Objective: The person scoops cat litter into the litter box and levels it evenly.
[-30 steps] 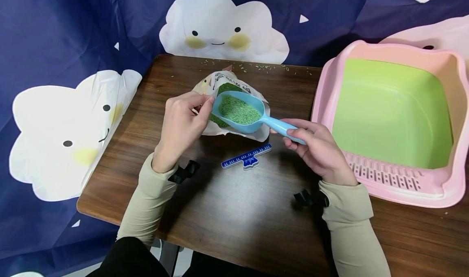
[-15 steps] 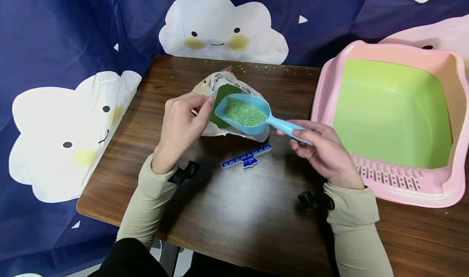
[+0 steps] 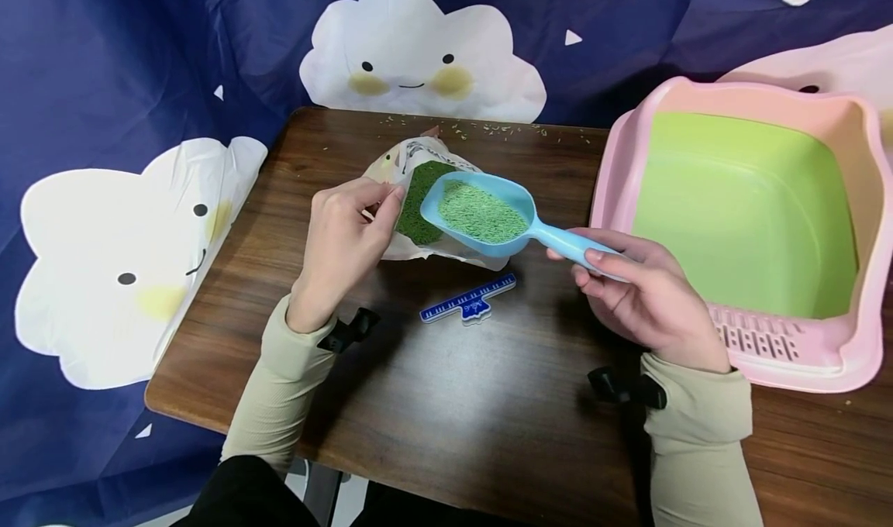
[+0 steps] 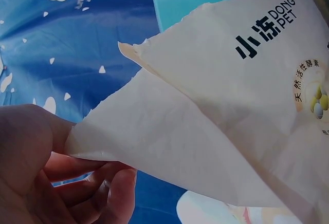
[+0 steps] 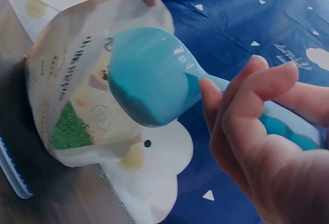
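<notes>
In my right hand (image 3: pixel 645 294) I grip the handle of a light blue scoop (image 3: pixel 519 192), which carries green pellets (image 3: pixel 481 213). The scoop is level, over the right part of an open white bag (image 3: pixel 456 257). More green pellets (image 3: pixel 417 217) show inside the bag's mouth. My left hand (image 3: pixel 349 240) pinches the bag's torn edge between thumb and fingers; the left wrist view shows this paper corner (image 4: pixel 97 136) stretched out from the hand. Seen from the right wrist, the scoop's underside (image 5: pixel 149 80) hangs in front of the printed bag (image 5: pixel 72 80).
A blue clip (image 3: pixel 469 301) with a piano-key pattern lies on the brown table (image 3: pixel 446 411) in front of the bag. To the right stands a pink litter box (image 3: pixel 624 163) with a green inside. Loose pellets (image 3: pixel 495 129) are scattered along the table's back edge.
My right hand has moved right and slightly toward me with the filled scoop, uncovering more pellets in the bag's mouth. The left hand keeps its pinch on the bag's edge.
</notes>
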The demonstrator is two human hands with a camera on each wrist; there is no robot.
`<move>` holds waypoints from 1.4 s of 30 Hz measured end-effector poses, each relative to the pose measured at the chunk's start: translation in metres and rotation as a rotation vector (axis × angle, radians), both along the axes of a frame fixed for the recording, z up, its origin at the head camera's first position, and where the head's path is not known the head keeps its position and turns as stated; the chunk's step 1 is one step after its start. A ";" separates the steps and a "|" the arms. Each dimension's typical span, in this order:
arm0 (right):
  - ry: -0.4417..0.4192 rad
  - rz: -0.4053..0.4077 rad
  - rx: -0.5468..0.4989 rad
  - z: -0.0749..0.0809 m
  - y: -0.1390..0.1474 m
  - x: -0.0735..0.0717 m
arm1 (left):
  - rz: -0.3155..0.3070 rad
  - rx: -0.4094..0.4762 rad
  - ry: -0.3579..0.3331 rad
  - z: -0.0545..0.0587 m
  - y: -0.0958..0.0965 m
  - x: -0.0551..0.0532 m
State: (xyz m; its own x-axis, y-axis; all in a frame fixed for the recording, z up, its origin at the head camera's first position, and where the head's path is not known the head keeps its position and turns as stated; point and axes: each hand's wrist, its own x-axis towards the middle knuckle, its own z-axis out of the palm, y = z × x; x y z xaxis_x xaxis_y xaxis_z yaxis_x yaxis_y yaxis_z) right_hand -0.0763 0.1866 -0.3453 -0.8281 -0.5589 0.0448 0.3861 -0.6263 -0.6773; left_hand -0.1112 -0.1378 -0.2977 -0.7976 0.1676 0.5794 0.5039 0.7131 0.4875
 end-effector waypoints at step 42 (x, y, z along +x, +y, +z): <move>0.031 -0.205 -0.256 0.012 0.071 0.025 | -0.009 -0.011 -0.011 0.000 0.003 -0.001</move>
